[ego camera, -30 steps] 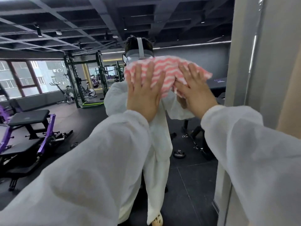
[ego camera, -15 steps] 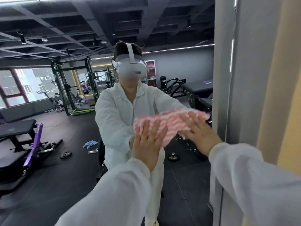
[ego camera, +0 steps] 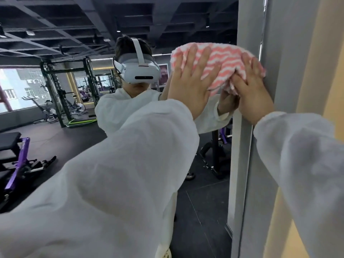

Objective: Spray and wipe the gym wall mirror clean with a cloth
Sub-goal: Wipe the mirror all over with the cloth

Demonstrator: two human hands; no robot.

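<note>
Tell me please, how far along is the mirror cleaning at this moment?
Spraying looks finished: no spray bottle is in view and neither hand holds one. In hand: the left hand and right hand press the pink striped cloth flat against the mirror, high up by its right edge. Left: I cannot tell how much glass is already wiped; no streaks show.

fluffy pink-and-white terry cloth (ego camera: 221, 66), glossy smooth mirror (ego camera: 55, 146), matt white fabric sleeves (ego camera: 130, 174)
</note>
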